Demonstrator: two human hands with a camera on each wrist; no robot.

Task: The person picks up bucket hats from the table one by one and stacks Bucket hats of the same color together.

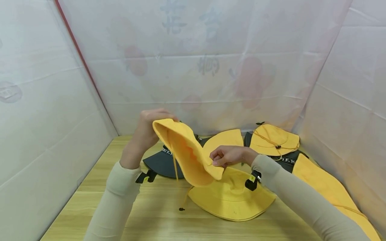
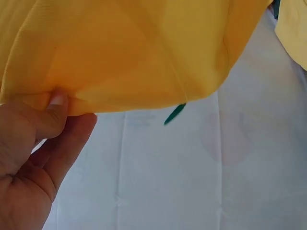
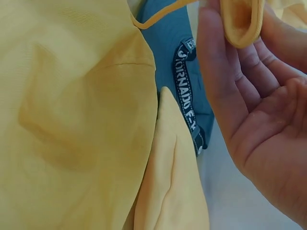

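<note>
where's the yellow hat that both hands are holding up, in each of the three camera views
Head: the yellow hat is centre frame, lifted between the left hand and right hand.
Left wrist: it fills the top, thumb pinching its edge.
Right wrist: its brim edge is pinched at top right.
Shared landmark: the yellow brim edge.

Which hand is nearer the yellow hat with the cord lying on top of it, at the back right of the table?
Right. The right hand pinches the raised hat left of the corded hat; the left hand grips that raised hat's far edge, much farther left.

Yellow hat (image 1: pixel 187 152); dark grey hat (image 1: pixel 163 162), white lettering; light wood table (image 1: pixel 150 214).
</note>
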